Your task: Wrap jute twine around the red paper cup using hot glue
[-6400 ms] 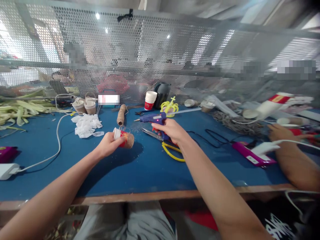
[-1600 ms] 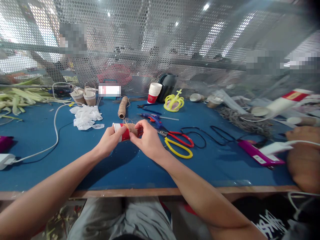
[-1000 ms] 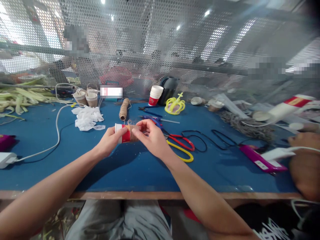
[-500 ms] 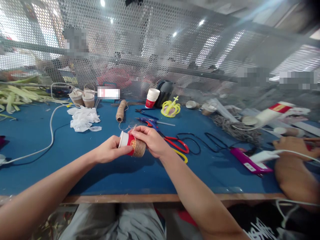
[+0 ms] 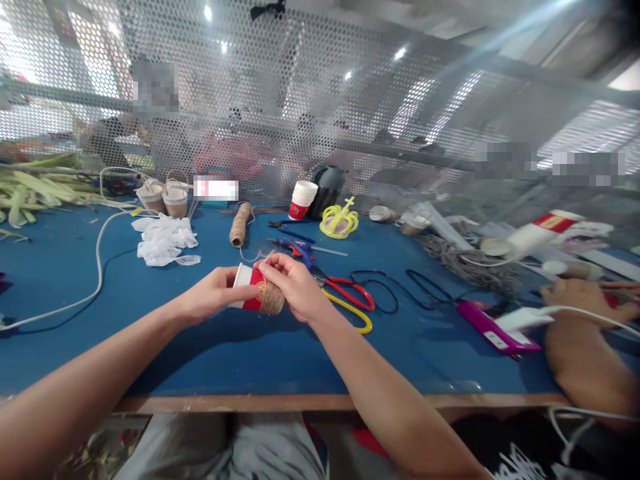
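Note:
My left hand [image 5: 219,291] is closed around the white rim end of a red-and-white paper cup [image 5: 255,302], tilted on its side above the table. Brown twine [image 5: 272,300] is wound around the cup's base end. At that wound end, my right hand [image 5: 294,285] has its fingers pinched on the twine, pressed close to the cup; the fingertips are partly hidden. A loose strand runs from there to a twine spool [image 5: 241,227] lying behind. Just beyond my right hand lie a blue glue gun [image 5: 300,249] and scissors with red and yellow handles [image 5: 369,325].
Stacked paper cups [image 5: 302,199], a yellow crown-shaped piece [image 5: 339,222] and pliers [image 5: 295,233] stand or lie at the back. White crumpled plastic [image 5: 165,237] is at left. A purple tool [image 5: 493,328] with cables lies right, near a co-worker's hand [image 5: 575,300].
Both hands and the cup have shifted slightly left in view, and the cup is turned a little. The view itself has also moved slightly. The grip on the cup continues.

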`<state>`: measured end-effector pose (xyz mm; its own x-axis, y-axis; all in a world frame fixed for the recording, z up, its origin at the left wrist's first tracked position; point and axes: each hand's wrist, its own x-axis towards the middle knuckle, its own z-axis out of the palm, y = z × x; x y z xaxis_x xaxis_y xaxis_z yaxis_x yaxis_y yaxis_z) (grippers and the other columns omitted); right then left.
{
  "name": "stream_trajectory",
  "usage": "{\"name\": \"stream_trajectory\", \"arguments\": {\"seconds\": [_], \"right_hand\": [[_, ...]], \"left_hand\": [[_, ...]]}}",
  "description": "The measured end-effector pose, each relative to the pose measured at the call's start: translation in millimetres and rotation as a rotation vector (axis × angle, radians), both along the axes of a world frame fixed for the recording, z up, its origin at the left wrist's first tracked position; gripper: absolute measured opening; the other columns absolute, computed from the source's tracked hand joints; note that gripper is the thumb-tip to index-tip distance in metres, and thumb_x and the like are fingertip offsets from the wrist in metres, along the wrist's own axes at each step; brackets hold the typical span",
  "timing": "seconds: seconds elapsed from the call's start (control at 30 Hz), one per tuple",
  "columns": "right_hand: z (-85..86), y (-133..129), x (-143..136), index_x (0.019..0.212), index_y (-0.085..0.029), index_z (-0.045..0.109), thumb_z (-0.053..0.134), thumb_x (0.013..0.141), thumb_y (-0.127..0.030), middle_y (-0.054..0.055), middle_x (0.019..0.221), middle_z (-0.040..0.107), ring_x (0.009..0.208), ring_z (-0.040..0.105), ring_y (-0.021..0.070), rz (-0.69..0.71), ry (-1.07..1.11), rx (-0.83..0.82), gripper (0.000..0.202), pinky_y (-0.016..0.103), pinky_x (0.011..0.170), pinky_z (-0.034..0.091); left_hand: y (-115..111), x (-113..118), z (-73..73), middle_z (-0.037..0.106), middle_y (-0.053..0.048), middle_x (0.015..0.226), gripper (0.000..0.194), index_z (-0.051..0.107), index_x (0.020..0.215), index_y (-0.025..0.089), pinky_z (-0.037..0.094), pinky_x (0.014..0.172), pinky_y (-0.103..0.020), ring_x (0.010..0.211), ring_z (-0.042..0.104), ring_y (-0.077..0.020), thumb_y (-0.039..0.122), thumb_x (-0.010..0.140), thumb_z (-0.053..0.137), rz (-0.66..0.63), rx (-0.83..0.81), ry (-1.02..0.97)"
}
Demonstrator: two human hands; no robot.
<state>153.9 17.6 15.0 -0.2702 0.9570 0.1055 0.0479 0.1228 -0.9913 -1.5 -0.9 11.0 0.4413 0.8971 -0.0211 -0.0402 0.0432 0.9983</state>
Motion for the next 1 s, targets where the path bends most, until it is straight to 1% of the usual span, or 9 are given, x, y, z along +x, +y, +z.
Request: {"name": "stream_trajectory", "arguments": {"seconds": [0.1,0.17,0.37,0.53,0.67,0.77,0.87,0.93,1.0], "right_hand": [[-3.2,-2.4,-2.8,0.072,-0.017,0.053,0.057,0.071,-0.034,0.000,0.072,0.054,0.069,0.052,0.0115,0.008,-0.063,0.101,0.018,0.027,0.070,0.043],[-4.3,-2.9,-3.7,0.072,-0.018,0.053,0.056,0.072,-0.034,0.001,0.074,0.056,0.073,0.053,0.0122,0.026,-0.074,0.134,0.016,0.028,0.074,0.043],[1.0,-0.5,-0.9,0.072,-0.017,0.056,0.061,0.068,-0.030,0.001,0.080,0.059,0.077,0.055,0.0120,0.080,-0.003,0.076,0.014,0.029,0.079,0.043],[2.6,-1.4,-1.6,0.074,-0.016,0.059,0.062,0.068,-0.028,0.002,0.082,0.061,0.078,0.056,0.0118,0.168,-0.025,0.093,0.014,0.028,0.077,0.044],[-0.7,1.8,-3.1,0.078,-0.015,0.061,0.059,0.071,-0.031,0.004,0.083,0.063,0.076,0.058,0.0121,0.195,-0.156,0.119,0.018,0.027,0.073,0.046],[3.1,14.3,5.5,0.080,-0.015,0.059,0.051,0.077,-0.035,0.004,0.075,0.064,0.064,0.059,0.0110,0.028,-0.389,0.127,0.022,0.023,0.058,0.047],[13.0,37.2,25.8,0.078,-0.015,0.056,0.040,0.082,-0.039,0.005,0.070,0.064,0.046,0.054,0.0093,-0.222,-0.616,0.127,0.029,0.021,0.041,0.040],[17.9,56.3,41.6,0.078,-0.014,0.056,0.037,0.083,-0.036,0.008,0.074,0.064,0.053,0.056,0.0109,-0.345,-0.704,0.128,0.029,0.021,0.045,0.040],[17.4,75.2,54.5,0.073,-0.012,0.058,0.049,0.078,-0.027,0.011,0.079,0.065,0.069,0.060,0.0164,-0.428,-0.814,0.093,0.018,0.023,0.054,0.041]], "left_hand": [[2.2,2.3,-3.3,0.058,-0.002,0.062,0.029,0.060,0.072,0.011,0.034,0.049,-0.020,0.051,0.048,-0.0092,0.038,0.063,0.065,0.046,-0.163,-0.102],[2.5,3.0,-4.4,0.057,-0.001,0.060,0.028,0.060,0.069,0.011,0.033,0.048,-0.019,0.049,0.047,-0.0087,0.037,0.061,0.067,0.063,-0.185,-0.103],[-0.5,1.9,-4.1,0.049,0.003,0.051,0.029,0.057,0.059,0.011,0.028,0.046,-0.019,0.047,0.038,-0.0067,0.038,0.061,0.066,-0.023,0.014,0.092],[-2.8,4.0,-5.8,0.037,0.006,0.044,0.037,0.048,0.049,0.013,0.018,0.042,-0.019,0.043,0.026,-0.0047,0.044,0.061,0.063,-0.050,0.036,0.161],[-2.8,6.3,-7.5,0.039,0.005,0.046,0.036,0.048,0.050,0.013,0.020,0.043,-0.019,0.044,0.028,-0.0050,0.044,0.062,0.061,-0.048,0.015,0.161],[0.1,6.4,-9.3,0.043,0.004,0.049,0.035,0.052,0.055,0.011,0.025,0.045,-0.020,0.046,0.033,-0.0062,0.045,0.062,0.059,-0.020,-0.019,0.156],[6.4,5.0,-12.8,0.044,0.003,0.050,0.038,0.054,0.058,0.011,0.025,0.045,-0.020,0.046,0.034,-0.0067,0.048,0.064,0.055,0.106,0.014,0.184],[11.7,3.5,-15.9,0.043,0.003,0.050,0.039,0.053,0.057,0.011,0.025,0.044,-0.020,0.046,0.034,-0.0072,0.049,0.064,0.053,0.205,0.056,0.227],[16.4,1.7,-19.4,0.045,0.002,0.052,0.038,0.055,0.059,0.010,0.026,0.045,-0.021,0.048,0.035,-0.0080,0.048,0.065,0.053,0.274,0.089,0.263]]}}
